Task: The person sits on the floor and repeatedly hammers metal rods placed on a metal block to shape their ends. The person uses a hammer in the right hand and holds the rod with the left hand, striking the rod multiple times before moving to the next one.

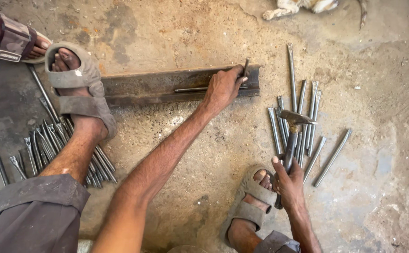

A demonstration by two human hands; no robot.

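Soft, even daylight falls over the concrete floor (204,140); nothing is harsh and nothing glares. Shadows are faint and short, a thin dark edge under the rusty steel bar (167,86) and beneath the scattered rods (303,117). The right side of the floor looks paler, slightly washed out. Focus holds sharp across the middle; the wide lens bends and stretches things toward the corners.

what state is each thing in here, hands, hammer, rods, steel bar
left hand: shut on thin rod, on the steel bar
right hand: shut on hammer handle
hammer: head over loose rods
steel bar: flat on floor, rusty
loose rods: lying on floor
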